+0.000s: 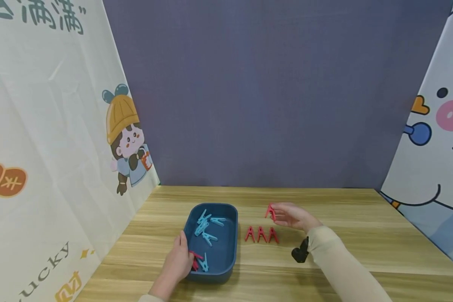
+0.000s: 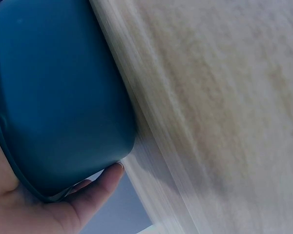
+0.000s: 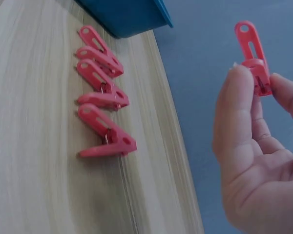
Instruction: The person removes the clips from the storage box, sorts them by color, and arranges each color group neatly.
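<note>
My left hand grips the left wall of a dark blue plastic bin, which stands on the table. In the left wrist view a digit lies along the outside of the bin. Inside are several light blue clothespins and some red clothespins, the latter partly hidden by the left hand. My right hand pinches one red clothespin between thumb and fingertips, held up with its legs apart. Three more red clothespins form a row right of the bin, below the right hand.
The wood-grain table ends at a dark grey-blue backdrop. Printed cloth walls flank it, a white one at left and a cartoon one at right. A black wrist device hangs by the right sleeve.
</note>
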The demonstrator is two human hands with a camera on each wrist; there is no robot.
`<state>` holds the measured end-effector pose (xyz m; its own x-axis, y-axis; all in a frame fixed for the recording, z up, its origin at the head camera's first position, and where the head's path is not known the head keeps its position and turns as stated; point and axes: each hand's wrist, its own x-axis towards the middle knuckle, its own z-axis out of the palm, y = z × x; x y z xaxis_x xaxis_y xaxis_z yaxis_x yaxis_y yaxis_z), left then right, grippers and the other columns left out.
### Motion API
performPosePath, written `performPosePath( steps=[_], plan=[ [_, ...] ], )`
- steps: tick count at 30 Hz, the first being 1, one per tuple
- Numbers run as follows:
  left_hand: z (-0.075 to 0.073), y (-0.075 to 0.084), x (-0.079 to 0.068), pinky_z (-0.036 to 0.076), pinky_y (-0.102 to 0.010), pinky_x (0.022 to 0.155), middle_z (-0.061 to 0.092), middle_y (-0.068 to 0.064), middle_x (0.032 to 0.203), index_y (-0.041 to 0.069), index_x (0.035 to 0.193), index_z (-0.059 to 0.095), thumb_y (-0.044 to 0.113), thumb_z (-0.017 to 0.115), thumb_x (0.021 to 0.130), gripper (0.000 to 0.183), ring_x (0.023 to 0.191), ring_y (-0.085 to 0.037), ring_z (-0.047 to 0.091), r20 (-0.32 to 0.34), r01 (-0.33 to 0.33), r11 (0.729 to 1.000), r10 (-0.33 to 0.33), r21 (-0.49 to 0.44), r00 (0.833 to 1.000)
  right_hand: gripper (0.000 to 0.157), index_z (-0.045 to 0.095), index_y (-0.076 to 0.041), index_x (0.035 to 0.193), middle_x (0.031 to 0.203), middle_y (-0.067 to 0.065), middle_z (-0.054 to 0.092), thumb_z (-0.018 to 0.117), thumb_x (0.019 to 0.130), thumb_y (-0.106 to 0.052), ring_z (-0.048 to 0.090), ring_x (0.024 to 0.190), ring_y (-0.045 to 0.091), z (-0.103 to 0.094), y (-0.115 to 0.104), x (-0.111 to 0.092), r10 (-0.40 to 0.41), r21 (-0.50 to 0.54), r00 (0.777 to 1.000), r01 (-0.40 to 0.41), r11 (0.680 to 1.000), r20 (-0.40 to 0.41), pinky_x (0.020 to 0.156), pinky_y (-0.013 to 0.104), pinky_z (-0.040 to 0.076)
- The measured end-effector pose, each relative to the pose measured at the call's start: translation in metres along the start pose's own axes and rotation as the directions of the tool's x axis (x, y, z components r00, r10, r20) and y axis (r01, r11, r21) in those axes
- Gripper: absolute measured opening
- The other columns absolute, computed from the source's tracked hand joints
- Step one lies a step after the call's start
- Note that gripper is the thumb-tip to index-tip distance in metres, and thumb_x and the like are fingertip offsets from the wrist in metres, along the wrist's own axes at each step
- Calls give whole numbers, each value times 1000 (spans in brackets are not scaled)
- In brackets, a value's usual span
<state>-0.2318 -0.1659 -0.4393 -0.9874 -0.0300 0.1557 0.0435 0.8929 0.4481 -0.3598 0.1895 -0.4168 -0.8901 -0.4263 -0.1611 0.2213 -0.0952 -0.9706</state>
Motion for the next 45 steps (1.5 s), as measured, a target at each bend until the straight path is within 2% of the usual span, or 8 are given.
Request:
performPosePath(
  steps=[7, 21, 26, 30, 38, 45],
  plan=[
    [0, 0, 0, 47, -50, 80, 31, -37, 132, -19, 136, 19, 6, 56, 85, 68, 94, -42, 56, -1, 0, 1000, 0, 12, 1000, 18, 65, -15, 85, 87, 3, 64, 50, 93, -12, 62, 79, 13, -6, 5, -3, 21, 40, 1000, -21, 999, -10, 71, 23, 53],
    [0, 1, 0, 44, -51, 85, 30, -36, 134, -17, 137, 19, 7, 55, 86, 66, 103, -44, 52, 9, 21, 1000, -21, 2, 1000, 15, 64, -16, 91, 85, 1, 64, 49, 94, -13, 62, 78, 13, -24, 14, -7, 37, 57, 999, -36, 998, -26, 70, 25, 53],
    [0, 0, 1, 44, -52, 87, 29, -36, 135, -17, 137, 19, 6, 55, 87, 66, 104, -44, 51, 14, 27, 1000, -27, -3, 1000, 10, 62, -14, 97, 88, 2, 63, 52, 93, -16, 62, 81, 15, -26, 15, -9, 48, 30, 996, -46, 999, -75, 70, 26, 53],
    [0, 0, 1, 44, -52, 86, 29, -35, 135, -17, 138, 19, 7, 55, 87, 66, 104, -44, 52, 17, 29, 1000, -29, -3, 999, 13, 60, -12, 102, 90, 3, 63, 53, 93, -18, 62, 83, 15, -29, 18, -10, 54, -5, 994, -55, 998, -92, 71, 25, 53],
    [0, 0, 1, 44, -52, 86, 29, -35, 135, -17, 138, 19, 7, 55, 87, 67, 102, -43, 53, 15, 29, 1000, -29, 0, 999, 10, 61, -13, 98, 88, 3, 62, 56, 91, -18, 61, 78, 15, -35, 25, -9, 73, 4, 989, -74, 997, -128, 69, 25, 53],
    [-1, 1, 1, 44, -52, 85, 28, -36, 135, -17, 138, 17, 6, 54, 87, 67, 102, -44, 52, 21, 30, 999, -30, -12, 999, 17, 60, -7, 104, 91, 5, 60, 58, 90, -18, 61, 80, 16, -38, 30, -9, 69, -53, 984, -79, 995, -162, 70, 26, 53]
  ],
)
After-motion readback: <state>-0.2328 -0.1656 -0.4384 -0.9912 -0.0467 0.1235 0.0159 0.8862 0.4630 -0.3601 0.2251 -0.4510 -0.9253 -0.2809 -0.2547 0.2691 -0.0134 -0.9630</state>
